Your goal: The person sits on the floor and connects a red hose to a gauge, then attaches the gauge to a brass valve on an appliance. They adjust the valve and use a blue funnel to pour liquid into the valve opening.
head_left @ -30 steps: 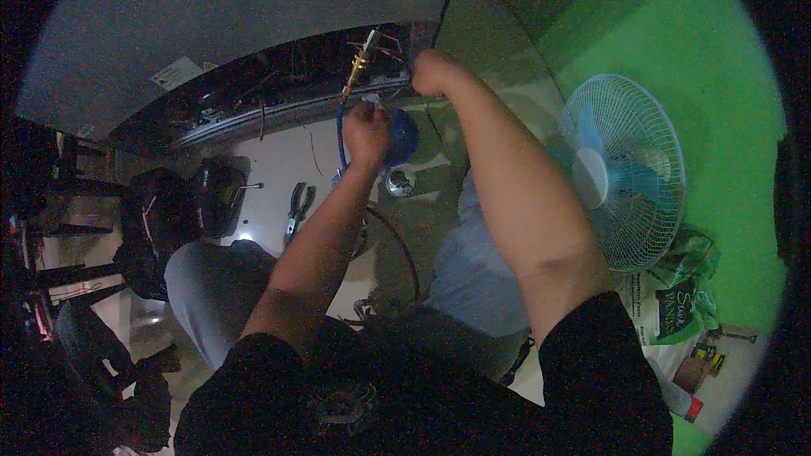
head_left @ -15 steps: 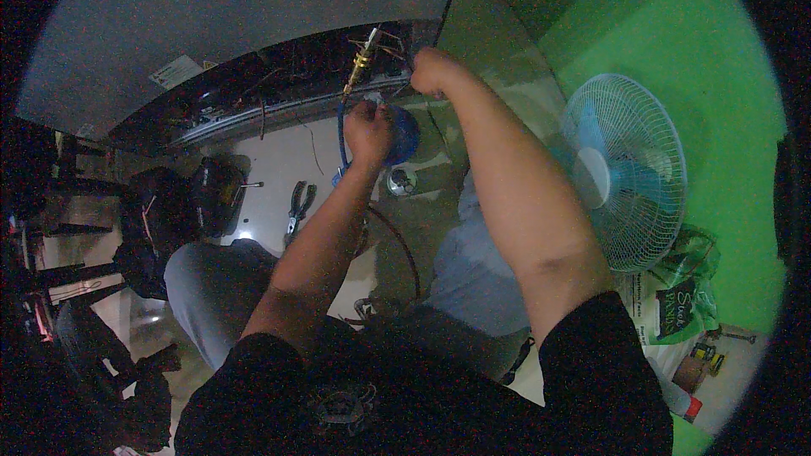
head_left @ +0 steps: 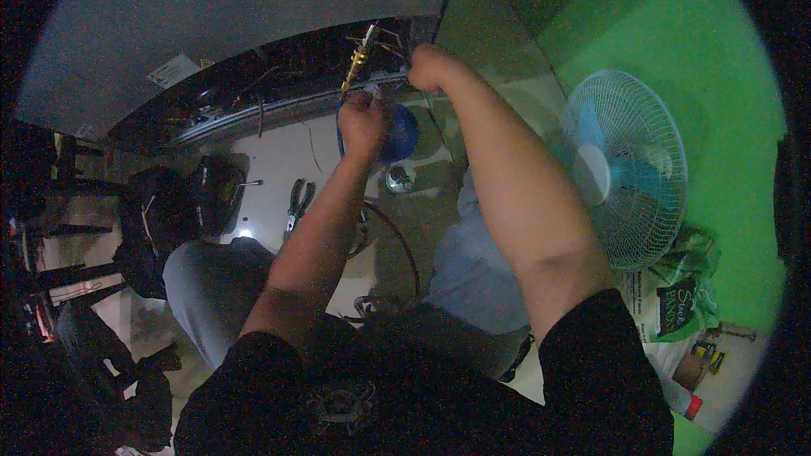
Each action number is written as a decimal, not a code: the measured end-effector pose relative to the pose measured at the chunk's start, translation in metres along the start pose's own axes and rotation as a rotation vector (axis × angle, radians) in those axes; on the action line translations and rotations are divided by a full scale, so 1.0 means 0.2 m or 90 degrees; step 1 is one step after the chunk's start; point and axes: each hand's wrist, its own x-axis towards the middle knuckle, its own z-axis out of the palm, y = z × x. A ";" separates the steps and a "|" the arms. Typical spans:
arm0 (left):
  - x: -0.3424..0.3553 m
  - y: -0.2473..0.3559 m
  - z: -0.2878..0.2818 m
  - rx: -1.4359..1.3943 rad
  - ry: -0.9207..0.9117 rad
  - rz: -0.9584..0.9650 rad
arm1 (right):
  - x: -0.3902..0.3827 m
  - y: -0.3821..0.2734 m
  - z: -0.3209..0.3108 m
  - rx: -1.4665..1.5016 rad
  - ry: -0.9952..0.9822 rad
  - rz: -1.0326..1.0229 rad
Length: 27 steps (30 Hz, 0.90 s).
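My left hand (head_left: 364,128) is closed, its fingers curled around something they hide, just below a brass fitting (head_left: 358,60). The fitting stands tilted at the open lower compartment of a large grey appliance (head_left: 279,8), among thin copper-coloured tubes (head_left: 390,40). A blue hose (head_left: 341,131) runs down beside that hand. Partly behind the hand sits a blue round container (head_left: 403,133). Farther right, my right hand (head_left: 432,70) is closed at the compartment's right end, and its fingertips are hidden. Dim light and grain blur the small parts.
A white fan with blue blades (head_left: 623,171) stands by the green wall (head_left: 726,110) at right. Pliers (head_left: 298,203) lie left of my left forearm, and a small metal can (head_left: 399,179) is between my arms. Dark bags (head_left: 156,211) lie left; a green package (head_left: 680,312) lies right.
My left hand has risen slightly toward the brass fitting, covering more of the blue hose. My right hand has barely moved.
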 end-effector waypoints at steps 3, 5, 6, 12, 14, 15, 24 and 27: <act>0.01 0.00 -0.01 -0.009 -0.027 -0.010 | 0.01 0.00 0.01 0.004 -0.007 0.023; 0.02 -0.02 0.00 -0.005 -0.037 -0.030 | 0.02 0.00 0.02 -0.007 0.006 0.023; 0.02 -0.03 0.01 -0.003 -0.039 -0.037 | 0.02 0.00 0.02 -0.005 0.010 0.027; 0.02 -0.06 0.02 0.095 -0.019 0.019 | 0.01 0.01 0.01 -0.003 -0.018 -0.002; 0.02 -0.05 0.01 0.078 -0.015 0.018 | 0.02 0.01 0.01 -0.006 -0.018 0.001; 0.01 -0.04 0.00 0.082 -0.012 0.025 | 0.02 0.01 0.01 -0.008 -0.023 0.006; 0.01 -0.03 0.00 0.052 0.016 0.031 | 0.02 0.01 0.03 -0.014 -0.002 0.027; 0.00 -0.02 0.00 0.045 0.002 0.001 | 0.01 0.00 0.02 -0.011 -0.013 0.017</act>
